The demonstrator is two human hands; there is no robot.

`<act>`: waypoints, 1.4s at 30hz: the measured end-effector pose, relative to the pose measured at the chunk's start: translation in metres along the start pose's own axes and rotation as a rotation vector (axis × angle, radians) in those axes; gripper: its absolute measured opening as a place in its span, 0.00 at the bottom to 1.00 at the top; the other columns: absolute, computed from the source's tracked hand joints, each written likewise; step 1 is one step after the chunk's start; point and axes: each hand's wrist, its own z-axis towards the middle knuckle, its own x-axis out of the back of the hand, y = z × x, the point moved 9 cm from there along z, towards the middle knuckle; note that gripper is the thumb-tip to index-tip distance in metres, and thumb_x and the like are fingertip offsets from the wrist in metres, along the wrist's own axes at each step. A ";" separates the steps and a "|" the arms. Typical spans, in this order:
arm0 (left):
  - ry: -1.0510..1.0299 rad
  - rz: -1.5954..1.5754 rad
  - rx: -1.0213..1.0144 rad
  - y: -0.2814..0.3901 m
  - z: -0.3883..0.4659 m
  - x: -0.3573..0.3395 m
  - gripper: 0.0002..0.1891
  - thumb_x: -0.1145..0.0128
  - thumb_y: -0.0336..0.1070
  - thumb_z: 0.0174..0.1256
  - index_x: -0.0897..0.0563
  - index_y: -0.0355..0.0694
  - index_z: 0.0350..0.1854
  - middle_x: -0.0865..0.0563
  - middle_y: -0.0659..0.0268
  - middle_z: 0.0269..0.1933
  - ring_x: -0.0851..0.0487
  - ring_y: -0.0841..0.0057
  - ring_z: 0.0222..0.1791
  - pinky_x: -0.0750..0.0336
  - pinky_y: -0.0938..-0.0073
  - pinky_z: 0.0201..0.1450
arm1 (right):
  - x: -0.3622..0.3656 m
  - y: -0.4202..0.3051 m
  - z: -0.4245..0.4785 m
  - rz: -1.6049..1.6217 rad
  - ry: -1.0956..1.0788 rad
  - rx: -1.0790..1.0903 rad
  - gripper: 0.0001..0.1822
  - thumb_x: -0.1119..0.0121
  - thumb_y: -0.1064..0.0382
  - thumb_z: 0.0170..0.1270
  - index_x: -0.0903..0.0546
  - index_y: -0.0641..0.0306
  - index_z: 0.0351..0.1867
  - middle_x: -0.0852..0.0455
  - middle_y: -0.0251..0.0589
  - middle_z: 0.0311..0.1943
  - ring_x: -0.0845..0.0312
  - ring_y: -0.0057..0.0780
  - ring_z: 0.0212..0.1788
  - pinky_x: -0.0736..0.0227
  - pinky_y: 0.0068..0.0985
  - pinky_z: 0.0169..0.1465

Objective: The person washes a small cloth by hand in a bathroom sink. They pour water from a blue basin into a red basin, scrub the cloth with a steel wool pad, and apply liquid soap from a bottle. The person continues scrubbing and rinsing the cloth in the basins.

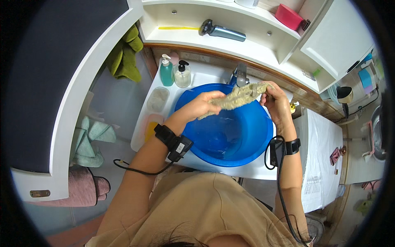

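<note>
A wet-looking, yellowish-beige cloth (239,98) is stretched between my two hands, bunched lengthwise. My left hand (205,104) grips its left end, with a short tail hanging below the fingers. At the other end, my right hand (275,98) pinches the cloth and sits slightly higher. Below the cloth is a large round blue plastic basin (222,161), which holds some clear water (217,136). The basin rests in the white washbasin counter (253,173). Just behind the cloth stands a chrome faucet (241,74), its spout partly over the basin.
Two pump bottles, one teal (167,72) and one clear (182,75), stand back left beside a soap dish (158,98). An electric shaver (222,31) lies on the shelf above. A white-covered washing machine or cabinet (322,148) is at right. Black cables (279,185) trail from both wrist straps.
</note>
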 end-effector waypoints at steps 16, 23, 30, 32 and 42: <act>0.312 0.095 -0.290 0.047 0.006 -0.013 0.27 0.50 0.28 0.64 0.42 0.36 0.66 0.25 0.59 0.49 0.22 0.80 0.37 0.26 0.81 0.42 | -0.001 0.007 0.008 0.266 -0.074 -0.014 0.13 0.49 0.62 0.62 0.24 0.70 0.43 0.21 0.39 0.28 0.25 0.25 0.28 0.28 0.21 0.33; 0.181 -0.222 -0.073 0.039 0.009 -0.025 0.18 0.61 0.47 0.72 0.25 0.38 0.48 0.19 0.67 0.33 0.23 0.85 0.27 0.28 0.86 0.26 | -0.027 0.055 -0.007 0.093 -0.091 -0.202 0.15 0.45 0.50 0.62 0.24 0.60 0.38 0.21 0.37 0.35 0.24 0.28 0.40 0.29 0.28 0.50; 0.244 -0.337 -0.144 0.049 0.016 -0.037 0.22 0.60 0.49 0.71 0.21 0.34 0.45 0.17 0.65 0.37 0.21 0.83 0.32 0.26 0.83 0.33 | -0.075 0.062 -0.023 0.351 -0.302 -0.158 0.26 0.51 0.40 0.63 0.29 0.52 0.56 0.24 0.33 0.48 0.30 0.21 0.46 0.34 0.24 0.52; 0.296 -0.150 -0.182 0.056 0.010 -0.032 0.22 0.58 0.48 0.70 0.20 0.32 0.46 0.17 0.62 0.39 0.21 0.79 0.36 0.29 0.81 0.41 | -0.069 0.042 -0.006 0.305 -0.234 -0.038 0.26 0.48 0.52 0.65 0.33 0.60 0.61 0.26 0.37 0.53 0.30 0.26 0.53 0.35 0.28 0.57; 0.554 -0.260 -0.372 0.081 0.000 0.033 0.21 0.58 0.46 0.70 0.26 0.28 0.48 0.20 0.57 0.45 0.20 0.72 0.43 0.25 0.76 0.46 | -0.037 0.025 -0.008 0.248 -0.101 -0.053 0.20 0.47 0.61 0.64 0.30 0.67 0.55 0.24 0.45 0.51 0.27 0.35 0.53 0.23 0.35 0.49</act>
